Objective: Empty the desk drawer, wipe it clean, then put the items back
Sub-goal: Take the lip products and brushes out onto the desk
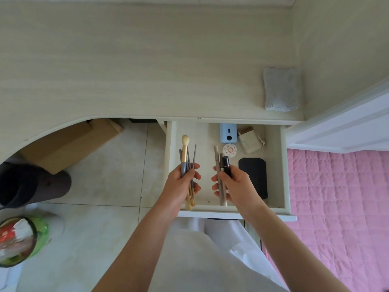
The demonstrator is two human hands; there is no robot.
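Here, a broad pale wood-grain desk top [126, 70], bare apart from a folded grey wiping cloth [281, 89] parked at its far right corner, probably kept handy for the wipe. Beneath its front edge, a pulled-out shallow white desk drawer [282, 165], not yet emptied: at the back a light-blue rectangular gadget [228, 133] and a small beige drawstring pouch [250, 140], nearer the front a flat black rounded-corner pad [254, 175], between them a little round white patterned tin [229, 150].

Over the drawer, both forearms extended side by side, hands apart. Left hand [181, 182] curled round a fan of slim makeup brushes with grey and gold handles [186, 163], heads pointing both ways, likely gathered as one bundle to save trips. Right hand [233, 184] wrapped round a few beige pencil-like sticks [220, 171] plus a small black lipstick-style tube [226, 165], thumb side up. Judging by the load, lifting out, desk top the likely destination.
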